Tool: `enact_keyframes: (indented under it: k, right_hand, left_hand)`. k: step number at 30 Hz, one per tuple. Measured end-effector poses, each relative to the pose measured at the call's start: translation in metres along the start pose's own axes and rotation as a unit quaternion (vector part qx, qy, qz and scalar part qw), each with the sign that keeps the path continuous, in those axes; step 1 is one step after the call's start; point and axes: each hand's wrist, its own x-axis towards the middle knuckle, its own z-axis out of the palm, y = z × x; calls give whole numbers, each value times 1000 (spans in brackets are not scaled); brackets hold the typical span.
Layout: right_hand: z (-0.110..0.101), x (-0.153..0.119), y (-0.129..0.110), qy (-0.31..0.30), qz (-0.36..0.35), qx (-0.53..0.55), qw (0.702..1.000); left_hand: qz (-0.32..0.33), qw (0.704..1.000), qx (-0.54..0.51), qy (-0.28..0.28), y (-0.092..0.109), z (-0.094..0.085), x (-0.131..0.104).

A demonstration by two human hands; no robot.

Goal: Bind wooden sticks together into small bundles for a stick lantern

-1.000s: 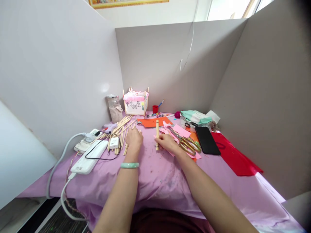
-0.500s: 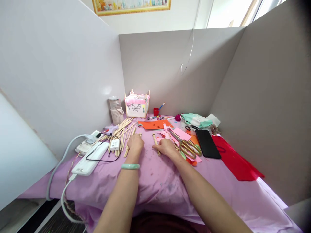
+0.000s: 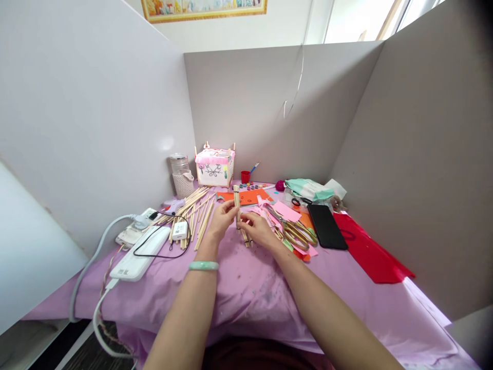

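My left hand [image 3: 221, 222], with a pale green bangle at the wrist, pinches a short bundle of wooden sticks [image 3: 236, 194] held up from the table. Dark bands go round the bundle near its ends. On its lower part are the closed fingertips of my right hand [image 3: 259, 229]. Below the hands, the ends of more banded sticks [image 3: 246, 239] lie on the cloth, partly hidden by the right hand. Loose wooden sticks [image 3: 203, 226] are spread to the left of my left hand. Gold-handled scissors [image 3: 295, 234] lie among pink paper scraps [image 3: 288, 211] beside my right hand.
A decorated paper box [image 3: 214, 169] and a glass jar [image 3: 179, 167] stand at the back. Orange paper [image 3: 252, 197] lies beyond the hands. A black phone [image 3: 326, 226] and red felt [image 3: 365, 252] are on the right; a white power bank [image 3: 140, 254] with cables is on the left.
My hands have come together at the middle. My left hand has moved right and now holds a stick bundle upright; my right hand has shifted slightly left onto it.
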Motion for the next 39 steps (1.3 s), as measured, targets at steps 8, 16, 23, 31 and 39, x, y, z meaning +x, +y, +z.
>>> enact_keyframes:
  k: [8, 16, 23, 31, 39]
  right_hand:
    - [11, 1, 15, 30, 65, -10, 997]
    - [11, 2, 17, -8, 35, -34, 999]
    - [10, 1, 22, -3, 43, -21, 999]
    - [10, 1, 22, -9, 39, -12, 999]
    - [9, 2, 22, -2, 29, -56, 998]
  left_hand:
    - [-17, 999, 27, -33, 0, 4, -1]
    - [6, 996, 89, -31, -7, 2, 1]
    - [7, 994, 103, -34, -12, 2, 2]
    - [1, 998, 53, -44, -6, 3, -2]
    - [7, 998, 54, -41, -8, 5, -1]
